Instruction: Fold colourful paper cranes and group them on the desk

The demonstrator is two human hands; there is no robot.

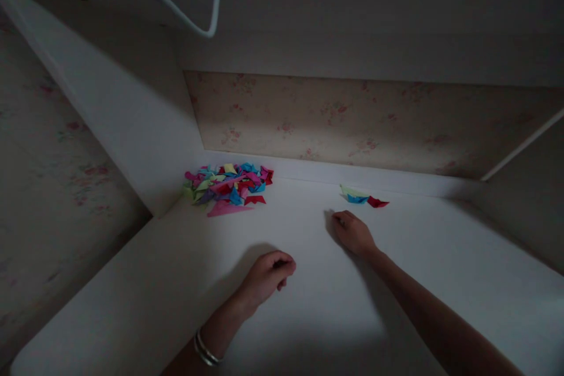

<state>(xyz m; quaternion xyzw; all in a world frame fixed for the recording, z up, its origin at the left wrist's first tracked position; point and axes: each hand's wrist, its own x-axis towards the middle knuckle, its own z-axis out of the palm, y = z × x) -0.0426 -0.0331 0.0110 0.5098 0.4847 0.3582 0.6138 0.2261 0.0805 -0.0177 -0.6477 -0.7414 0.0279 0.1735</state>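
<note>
The head view showed two bare hands over a white tabletop (pixel 308 311), with folded colored papers lying in two places beyond them. The heap (pixel 233 183) was at the far left, close to the side panel (pixel 127 100); its pieces overlapped in many directions, so they seemed to be gathered there loosely and not arranged. One large pink piece (pixel 224 208) lay at its near edge. At the far right was a small group: a pale green piece (pixel 348 190), a blue piece (pixel 358 200) and a red piece (pixel 378 202). These stood beside one another, almost in a row, and probably they were kept away from the heap so that they would not mix with it.

The right hand (pixel 355 236) was just beside this group, on its near side. Its fingers were curled together and pointed to the left; the blue piece lay a little farther and to the right of the fingertips, with white surface visible between. The left hand (pixel 267 279) was nearer, with its fingers bent and its thumb close to them; the heap lay well apart from it, farther and to the left. No paper was visible in either hand, but one could not tell if the curled fingers hid something small.
</note>
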